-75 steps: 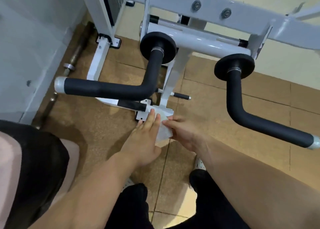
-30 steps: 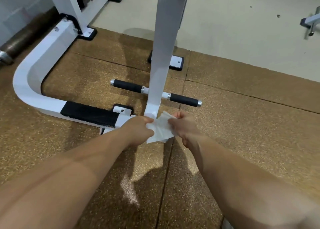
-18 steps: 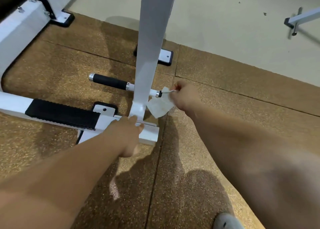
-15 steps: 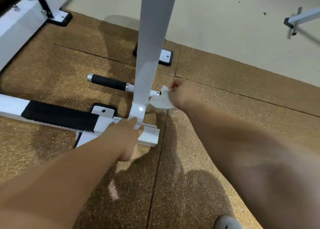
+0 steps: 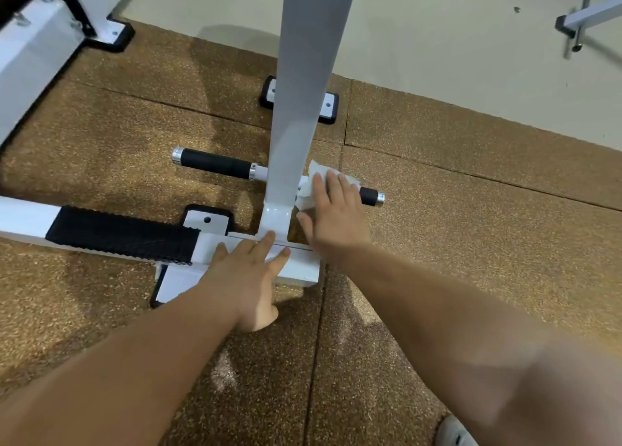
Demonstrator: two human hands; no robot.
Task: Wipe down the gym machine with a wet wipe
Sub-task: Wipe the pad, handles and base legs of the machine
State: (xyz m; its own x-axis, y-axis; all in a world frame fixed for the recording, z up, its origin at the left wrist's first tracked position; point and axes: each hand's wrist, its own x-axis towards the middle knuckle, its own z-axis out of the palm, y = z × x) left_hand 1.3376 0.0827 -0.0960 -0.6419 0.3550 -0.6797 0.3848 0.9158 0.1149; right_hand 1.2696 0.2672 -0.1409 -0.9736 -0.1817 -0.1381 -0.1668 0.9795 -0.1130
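The white gym machine has an upright post (image 5: 303, 108) rising from a white base beam (image 5: 296, 270) on the floor. A black-gripped foot bar crosses the post low down, with its left grip (image 5: 215, 163) bare. My right hand (image 5: 333, 215) presses a white wet wipe (image 5: 311, 184) flat onto the bar's right grip (image 5: 369, 196), just beside the post. My left hand (image 5: 250, 277) lies flat on the base beam with fingers spread, holding nothing.
A black ribbed step pad (image 5: 121, 235) covers the beam to the left. Another white frame leg (image 5: 37, 55) stands at far left. Brown rubber mats (image 5: 471, 216) border a pale floor (image 5: 437, 41). A metal bar end (image 5: 577, 24) shows top right; my shoe (image 5: 454, 432) bottom right.
I bent down from the upper handles to the base. My left hand let go of the wipe and settled on the beam. My right hand carried the wipe onto the right foot grip.
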